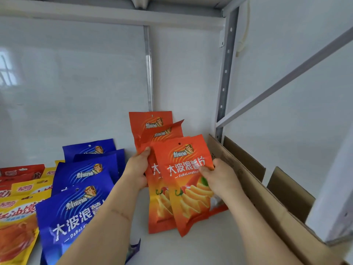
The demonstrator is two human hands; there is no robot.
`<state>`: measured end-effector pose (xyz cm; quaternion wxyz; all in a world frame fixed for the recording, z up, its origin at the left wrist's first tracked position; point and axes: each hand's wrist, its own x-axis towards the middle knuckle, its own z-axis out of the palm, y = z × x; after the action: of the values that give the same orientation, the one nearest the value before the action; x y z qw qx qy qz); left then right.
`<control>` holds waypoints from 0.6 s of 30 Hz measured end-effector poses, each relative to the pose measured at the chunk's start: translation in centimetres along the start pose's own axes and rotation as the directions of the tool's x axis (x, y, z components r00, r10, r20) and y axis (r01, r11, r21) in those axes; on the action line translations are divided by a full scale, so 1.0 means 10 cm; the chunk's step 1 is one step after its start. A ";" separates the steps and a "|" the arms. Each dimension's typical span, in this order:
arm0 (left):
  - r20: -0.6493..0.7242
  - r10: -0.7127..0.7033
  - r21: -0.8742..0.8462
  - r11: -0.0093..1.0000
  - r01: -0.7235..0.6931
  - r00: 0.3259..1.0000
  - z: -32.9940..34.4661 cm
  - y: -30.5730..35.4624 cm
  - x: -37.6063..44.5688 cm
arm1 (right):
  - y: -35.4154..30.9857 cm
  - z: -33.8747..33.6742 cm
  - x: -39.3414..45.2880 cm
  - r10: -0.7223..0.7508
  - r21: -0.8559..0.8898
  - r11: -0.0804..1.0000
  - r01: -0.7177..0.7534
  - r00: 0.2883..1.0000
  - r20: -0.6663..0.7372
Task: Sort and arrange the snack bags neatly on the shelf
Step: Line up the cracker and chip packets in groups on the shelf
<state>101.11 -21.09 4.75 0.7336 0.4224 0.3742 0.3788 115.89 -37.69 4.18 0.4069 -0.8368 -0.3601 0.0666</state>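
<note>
Orange potato-chip bags (188,180) stand in an overlapping row at the right end of the white shelf (191,249), the rear ones leaning on the shelf's white back panel (76,83). We hold this row between both hands: our left hand (136,172) grips the left edge of the bags behind the front one, thumb on their face and fingers curled behind, while our right hand (219,178) pinches the right edge of the front bag, thumb pressed over its printed title. Just to the left of our left forearm stands a row of blue potato-chip bags (76,213) of the same brand, also overlapping front to back. Further left are yellow snack bags (17,222) and, behind them, red snack bags (21,172). To the right of the orange bags an open brown cardboard box (254,190) sits against the grey perforated shelf upright (225,79).
</note>
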 end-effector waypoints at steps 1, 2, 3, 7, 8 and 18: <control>0.001 -0.008 -0.002 1.000 0.008 1.000 0.02 0.00 -0.01 | 0.00 0.00 0.00 0.011 0.009 1.000 -0.011 1.000 0.021; 0.008 -0.013 -0.008 1.000 0.013 1.000 0.05 -0.02 -0.02 | 0.01 0.00 0.00 0.019 0.019 1.000 -0.020 0.999 0.040; 0.018 -0.012 -0.016 1.000 0.012 1.000 0.07 -0.03 -0.03 | 0.00 0.01 0.00 0.026 0.031 0.999 -0.028 0.998 0.056; 0.051 -0.020 -0.037 0.999 0.022 0.999 0.11 -0.07 -0.10 | 0.03 0.10 -0.04 0.068 0.085 0.993 -0.078 0.992 0.109; 0.054 -0.033 -0.024 0.999 0.035 0.998 0.12 -0.06 -0.11 | 0.05 0.13 -0.04 0.080 0.101 0.991 -0.091 0.991 0.108; -0.040 -0.209 0.030 0.977 0.210 0.977 0.07 -0.40 -0.10 | 0.16 0.29 -0.23 0.140 -0.114 0.984 -0.137 0.990 0.018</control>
<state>102.26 -23.68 1.60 0.7551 0.3860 0.4364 0.3005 113.94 -38.02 0.65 0.3490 -0.8805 -0.3094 0.0851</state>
